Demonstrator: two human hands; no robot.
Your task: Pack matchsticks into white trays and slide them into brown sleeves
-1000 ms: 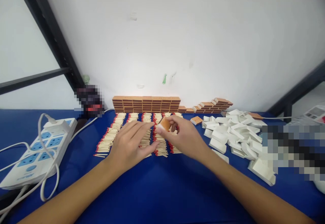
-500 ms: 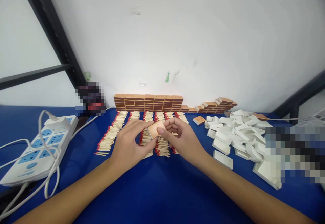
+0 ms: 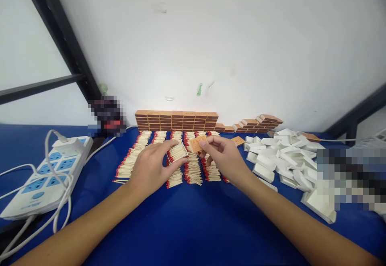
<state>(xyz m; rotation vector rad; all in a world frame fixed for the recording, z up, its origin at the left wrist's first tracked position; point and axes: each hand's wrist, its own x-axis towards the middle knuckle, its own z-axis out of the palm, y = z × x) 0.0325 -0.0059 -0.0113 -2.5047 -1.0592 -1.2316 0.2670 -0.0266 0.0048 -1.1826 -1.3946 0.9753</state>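
Note:
My left hand (image 3: 152, 167) grips a small white matchbox tray (image 3: 177, 152) between thumb and fingers, and matches with red heads lie in it. Pinched in my right hand (image 3: 227, 157) is an orange matchbox sleeve (image 3: 196, 144) with red print, just right of the tray and apart from it. Beneath and behind both hands, rows of loose red-headed matches (image 3: 193, 173) lie on the blue tabletop (image 3: 187, 226); the hands hide part of them.
Stacked matchboxes (image 3: 176, 121) stand along the wall, with a lower stepped stack (image 3: 256, 124) to the right. One orange box (image 3: 239, 141) lies before it. White trays (image 3: 283, 153) are heaped at right. A power strip (image 3: 51, 173) with cables is at left.
The orange sleeve and the tray, together between both hands before, are now apart. My right hand has moved slightly right and up with the sleeve; the matches in the tray now show.

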